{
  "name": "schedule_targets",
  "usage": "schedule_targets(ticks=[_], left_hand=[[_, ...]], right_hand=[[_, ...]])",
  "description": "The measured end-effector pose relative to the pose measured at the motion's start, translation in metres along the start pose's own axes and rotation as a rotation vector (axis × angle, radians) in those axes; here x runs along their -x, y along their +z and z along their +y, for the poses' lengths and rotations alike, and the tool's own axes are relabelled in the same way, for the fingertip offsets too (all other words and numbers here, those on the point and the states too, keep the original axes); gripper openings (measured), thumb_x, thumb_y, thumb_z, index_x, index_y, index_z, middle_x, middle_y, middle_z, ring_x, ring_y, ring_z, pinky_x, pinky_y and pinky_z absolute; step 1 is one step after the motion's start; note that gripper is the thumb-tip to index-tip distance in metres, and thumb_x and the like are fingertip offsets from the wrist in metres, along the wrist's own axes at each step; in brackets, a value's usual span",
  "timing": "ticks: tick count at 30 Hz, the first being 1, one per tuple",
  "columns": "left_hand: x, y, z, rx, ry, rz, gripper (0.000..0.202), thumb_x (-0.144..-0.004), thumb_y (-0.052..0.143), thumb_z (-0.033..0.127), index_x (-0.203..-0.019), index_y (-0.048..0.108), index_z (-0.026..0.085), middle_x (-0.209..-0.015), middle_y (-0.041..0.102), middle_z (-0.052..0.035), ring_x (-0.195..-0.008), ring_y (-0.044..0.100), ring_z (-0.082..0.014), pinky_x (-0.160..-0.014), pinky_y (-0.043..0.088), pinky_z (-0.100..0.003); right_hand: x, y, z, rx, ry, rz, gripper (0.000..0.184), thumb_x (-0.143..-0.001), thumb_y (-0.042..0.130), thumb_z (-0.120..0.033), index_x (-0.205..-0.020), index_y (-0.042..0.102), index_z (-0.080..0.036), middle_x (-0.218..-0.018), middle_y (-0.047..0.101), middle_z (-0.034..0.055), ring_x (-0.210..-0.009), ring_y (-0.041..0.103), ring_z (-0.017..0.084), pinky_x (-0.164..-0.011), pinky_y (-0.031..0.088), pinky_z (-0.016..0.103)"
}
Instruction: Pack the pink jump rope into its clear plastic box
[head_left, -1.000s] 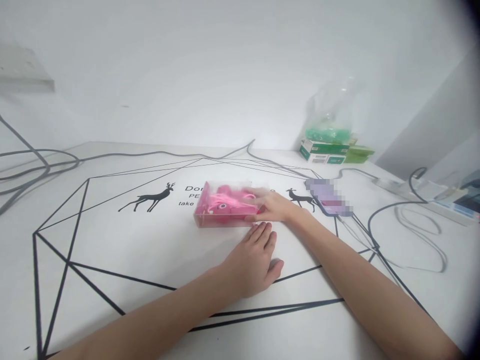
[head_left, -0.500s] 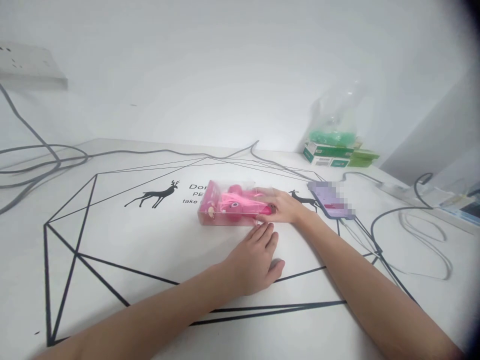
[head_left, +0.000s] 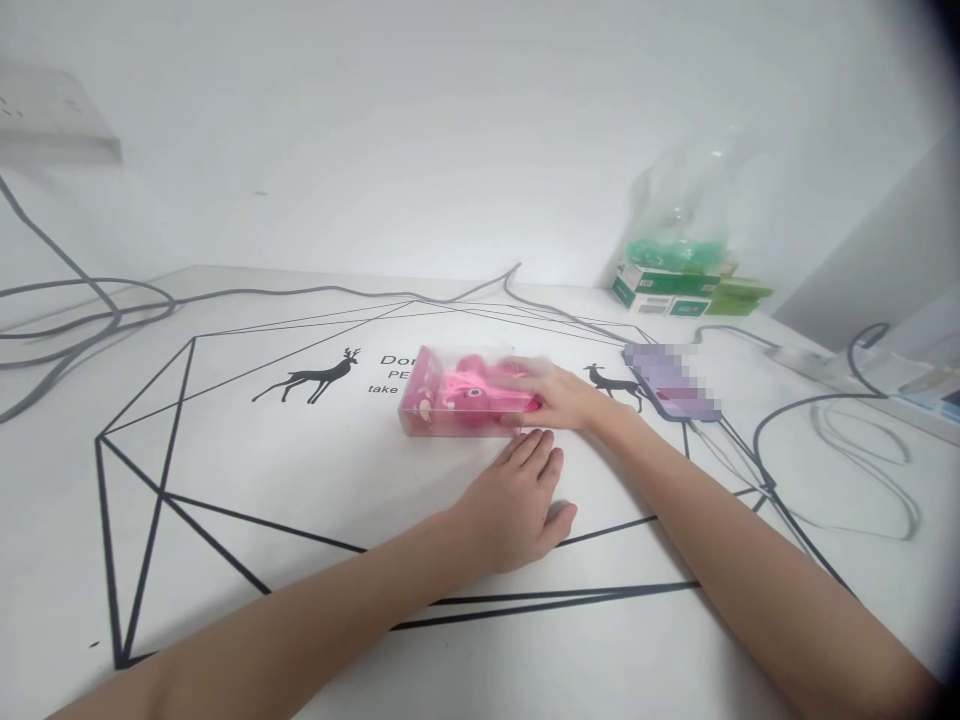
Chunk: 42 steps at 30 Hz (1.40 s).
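A clear plastic box (head_left: 420, 425) with a pink printed end lies on its side on the table. Inside it is a pink thing with a round cartoon eye and pink strands (head_left: 472, 390); its exact kind is unclear. My right hand (head_left: 551, 392) is at the box's right end, with its fingers over the pink thing and the thumb along the near side. Its fingertips are slightly blurred. My left hand (head_left: 517, 500) rests palm down on the table just in front of the box, fingers stretched out and thumb apart, holding nothing.
The white tabletop (head_left: 300, 470) bears black lines and deer prints. A purple phone (head_left: 671, 382) lies to the right, near cables (head_left: 787, 400). Small green-and-white boxes (head_left: 664, 290) and a clear bag (head_left: 679, 220) stand at the back right. A grey cable (head_left: 315, 290) runs along the wall.
My right hand has reached farther left over the pink thing at the box's right end. My left hand stays flat before the box. The whole view has shifted a little.
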<state>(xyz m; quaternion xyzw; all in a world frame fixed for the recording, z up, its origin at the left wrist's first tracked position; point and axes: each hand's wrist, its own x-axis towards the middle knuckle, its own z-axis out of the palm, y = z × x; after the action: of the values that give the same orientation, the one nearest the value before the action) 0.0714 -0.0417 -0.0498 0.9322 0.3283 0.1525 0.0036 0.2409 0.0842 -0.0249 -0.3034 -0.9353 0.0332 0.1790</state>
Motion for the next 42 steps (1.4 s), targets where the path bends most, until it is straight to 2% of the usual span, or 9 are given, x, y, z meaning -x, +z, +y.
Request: schedule_targets(ticks=[7,12,17,21,26,32,36,42], left_hand=[[0.001,-0.002,0.0,0.023,-0.004,-0.006,0.058,-0.098,0.038,0.042,-0.139,0.044,0.0,-0.149,0.039,-0.0247,-0.143,0.031,-0.0336,-0.118,0.028,-0.047],[0.001,-0.003,0.001,0.017,-0.005,0.002,0.056,-0.097,0.04,0.041,-0.136,0.047,0.0,-0.147,0.043,-0.0241,-0.142,0.035,-0.0338,-0.117,0.028,-0.047],[0.0,-0.002,0.001,0.014,-0.004,0.015,0.057,-0.097,0.039,0.041,-0.137,0.046,0.0,-0.147,0.043,-0.0239,-0.142,0.034,-0.0331,-0.118,0.026,-0.046],[0.0,-0.001,0.001,0.011,0.001,0.032,0.057,-0.097,0.04,0.04,-0.136,0.046,-0.001,-0.146,0.045,-0.0241,-0.141,0.037,-0.0334,-0.119,0.026,-0.046],[0.0,-0.003,0.001,0.014,0.004,0.048,0.054,-0.096,0.041,0.039,-0.134,0.049,0.002,-0.144,0.048,-0.0225,-0.139,0.039,-0.033,-0.117,0.028,-0.047],[-0.001,-0.002,0.001,0.021,-0.003,0.014,0.057,-0.097,0.038,0.04,-0.136,0.047,0.0,-0.146,0.045,-0.0238,-0.142,0.035,-0.034,-0.118,0.026,-0.048],[0.0,-0.003,0.0,0.032,-0.002,0.011,0.055,-0.097,0.039,0.04,-0.136,0.047,0.002,-0.147,0.044,-0.0238,-0.141,0.036,-0.0342,-0.116,0.03,-0.05],[-0.001,-0.003,0.0,0.013,0.002,-0.008,0.057,-0.096,0.04,0.04,-0.136,0.047,0.0,-0.147,0.043,-0.0247,-0.141,0.036,-0.0354,-0.117,0.03,-0.048]], right_hand=[[0.007,-0.012,-0.001,0.057,-0.007,0.042,0.064,-0.083,0.066,-0.052,-0.141,0.052,-0.031,-0.138,0.053,0.0096,-0.115,0.056,0.031,-0.1,0.044,0.047],[0.011,-0.014,-0.005,0.219,-0.003,0.035,0.051,-0.086,0.06,-0.055,-0.129,0.064,-0.028,-0.137,0.056,0.0102,-0.109,0.059,0.032,-0.089,0.051,0.044],[0.006,-0.01,-0.01,0.295,-0.068,-0.017,0.057,-0.091,0.053,-0.055,-0.141,0.053,-0.028,-0.148,0.048,0.0096,-0.118,0.057,0.033,-0.095,0.048,0.047],[-0.001,-0.006,-0.016,0.319,-0.074,-0.049,0.058,-0.094,0.048,-0.055,-0.144,0.048,-0.026,-0.154,0.041,0.0087,-0.124,0.052,0.032,-0.094,0.049,0.045],[-0.005,-0.004,-0.018,0.335,-0.108,-0.045,0.058,-0.097,0.045,-0.051,-0.15,0.037,-0.03,-0.155,0.038,0.0094,-0.115,0.055,0.03,-0.09,0.049,0.043],[-0.003,-0.002,-0.011,0.282,-0.087,-0.03,0.051,-0.096,0.049,-0.05,-0.144,0.047,-0.033,-0.147,0.046,0.0129,-0.116,0.053,0.031,-0.093,0.048,0.047],[-0.003,-0.001,-0.008,0.232,-0.056,-0.028,0.051,-0.094,0.049,-0.055,-0.141,0.052,-0.033,-0.147,0.046,0.0131,-0.12,0.052,0.032,-0.094,0.047,0.05],[0.002,-0.008,-0.007,0.157,-0.048,-0.011,0.045,-0.091,0.057,-0.051,-0.132,0.061,-0.032,-0.145,0.05,0.0099,-0.12,0.055,0.03,-0.096,0.047,0.044]])
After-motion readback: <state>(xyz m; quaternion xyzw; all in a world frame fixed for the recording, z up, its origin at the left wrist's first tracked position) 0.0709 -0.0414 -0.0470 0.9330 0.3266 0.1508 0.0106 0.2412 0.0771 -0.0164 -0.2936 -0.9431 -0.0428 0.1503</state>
